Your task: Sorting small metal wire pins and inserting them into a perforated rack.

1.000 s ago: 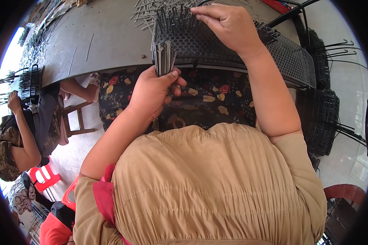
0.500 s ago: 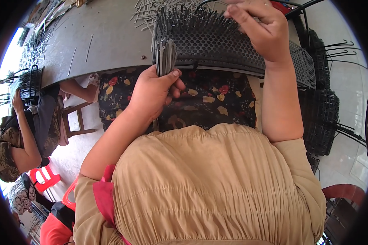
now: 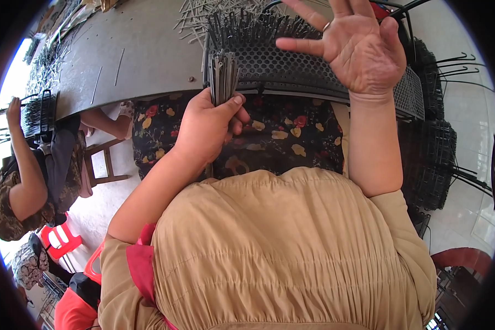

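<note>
My left hand [image 3: 204, 122] is closed around a bundle of thin grey metal strips [image 3: 223, 77], which stand upright out of the fist near the table's front edge. My right hand [image 3: 363, 52] is raised over the right part of a black perforated metal rack [image 3: 291, 65], palm showing and fingers spread, with nothing in it. A ring sits on one of its fingers. Dark strips [image 3: 242, 30] stand upright in a dense row along the rack. The tips of some right fingers are cut off by the upper edge.
Loose strips [image 3: 195, 19] lie heaped behind the rack on the grey table [image 3: 148, 52]. Stacked black wire racks [image 3: 432, 159] with hooks stand at the right. Floral dark cloth [image 3: 280, 129] covers my lap. At the left, a co-worker [image 3: 25, 181] sits near red stools [image 3: 60, 236].
My right hand has turned and opened from a loosely curled shape to spread fingers, palm showing. My left hand and its bundle have barely moved. The co-worker's raised hand has shifted upward.
</note>
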Tool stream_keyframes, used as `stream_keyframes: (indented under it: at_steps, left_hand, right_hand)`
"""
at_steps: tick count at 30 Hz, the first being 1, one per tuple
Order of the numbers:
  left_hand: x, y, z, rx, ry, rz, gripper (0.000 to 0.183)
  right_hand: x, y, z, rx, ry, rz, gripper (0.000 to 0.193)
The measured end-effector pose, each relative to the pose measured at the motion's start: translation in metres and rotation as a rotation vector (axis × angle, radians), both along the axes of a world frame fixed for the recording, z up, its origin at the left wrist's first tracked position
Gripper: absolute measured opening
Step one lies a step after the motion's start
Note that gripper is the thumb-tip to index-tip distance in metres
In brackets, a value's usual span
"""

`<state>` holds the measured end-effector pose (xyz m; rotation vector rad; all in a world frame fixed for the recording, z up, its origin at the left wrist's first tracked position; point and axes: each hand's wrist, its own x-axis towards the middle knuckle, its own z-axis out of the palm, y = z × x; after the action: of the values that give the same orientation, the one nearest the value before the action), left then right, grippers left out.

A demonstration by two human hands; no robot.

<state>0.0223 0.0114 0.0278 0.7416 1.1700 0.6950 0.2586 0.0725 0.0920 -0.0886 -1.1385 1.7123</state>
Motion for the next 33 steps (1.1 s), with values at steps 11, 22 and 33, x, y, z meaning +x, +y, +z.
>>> stream_keyframes:
  at_steps: [11,22,33]
  left_hand:
    - [0.005,-0.004,0.003,0.065,-0.185,0.092,0.01]
    - [0.01,-0.01,0.003,0.182,-0.173,0.106,0.01]
    - [0.029,-0.013,0.009,0.455,-0.237,0.147,0.017]
  right_hand:
    - [-0.013,-0.03,-0.007,-0.255,-0.18,0.109,0.075]
    - [-0.028,-0.038,-0.042,-0.43,0.144,-0.184,0.068]
    - [-0.07,-0.061,-0.014,-0.769,1.245,0.243,0.098]
